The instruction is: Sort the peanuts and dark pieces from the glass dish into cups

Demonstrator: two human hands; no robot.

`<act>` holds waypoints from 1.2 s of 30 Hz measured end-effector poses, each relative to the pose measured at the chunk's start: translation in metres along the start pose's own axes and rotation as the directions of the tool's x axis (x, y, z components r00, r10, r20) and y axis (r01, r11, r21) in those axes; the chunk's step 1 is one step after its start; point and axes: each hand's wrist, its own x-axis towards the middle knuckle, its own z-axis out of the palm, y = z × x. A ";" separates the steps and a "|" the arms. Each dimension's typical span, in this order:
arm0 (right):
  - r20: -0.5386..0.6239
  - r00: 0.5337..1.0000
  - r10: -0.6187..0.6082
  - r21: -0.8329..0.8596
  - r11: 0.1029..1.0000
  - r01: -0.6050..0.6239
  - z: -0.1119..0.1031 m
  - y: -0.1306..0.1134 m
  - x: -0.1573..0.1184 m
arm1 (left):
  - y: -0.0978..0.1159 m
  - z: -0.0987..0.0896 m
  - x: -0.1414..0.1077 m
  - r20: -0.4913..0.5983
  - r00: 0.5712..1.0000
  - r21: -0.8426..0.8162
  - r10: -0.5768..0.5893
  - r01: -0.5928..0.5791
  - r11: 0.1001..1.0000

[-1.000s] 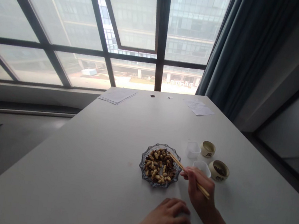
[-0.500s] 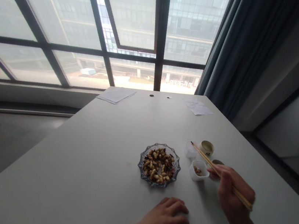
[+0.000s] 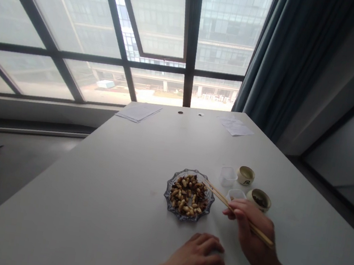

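Observation:
My right hand (image 3: 254, 229) holds a pair of wooden chopsticks (image 3: 220, 195), their tips over the right rim of a scalloped glass dish (image 3: 168, 192). Peanuts in shells (image 3: 185, 190) and dark pieces fill the dish. Partly behind my right hand sits a small white square container (image 3: 236, 194); a clear one (image 3: 228, 175) stands beyond it. Two round beige bowls are at the right: the nearer one (image 3: 267, 206) has dark pieces inside, the farther one (image 3: 246, 176) shows none. My left hand (image 3: 201, 256) rests on the table below the dish, fingers loosely curled, with nothing visible in them.
Papers lie at the white table's (image 3: 89, 190) far left (image 3: 138, 112) and far right (image 3: 236, 127). Between them are two small round spots (image 3: 180, 113) near the far edge. Windows and a dark blue curtain (image 3: 282, 64) stand behind the table.
My right hand has moved left with the chopsticks, whose tips went from the clear container to the dish. The nearer beige bowl is now more exposed, the white container more covered. My left hand stayed put.

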 end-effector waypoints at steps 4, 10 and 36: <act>0.042 0.999 0.003 0.062 0.998 -0.006 0.020 0.001 -0.003 | -0.001 0.002 0.000 -0.016 1.000 0.015 0.020 -0.020 1.000; 0.059 0.994 0.096 0.146 0.984 -0.104 0.040 0.009 0.001 | -0.004 0.003 0.000 -0.023 0.999 0.017 0.030 -0.030 0.999; -0.334 0.887 0.320 -0.011 0.939 -0.343 -0.044 0.023 0.014 | 0.001 0.000 -0.001 -0.016 1.000 -0.015 -0.008 0.007 1.000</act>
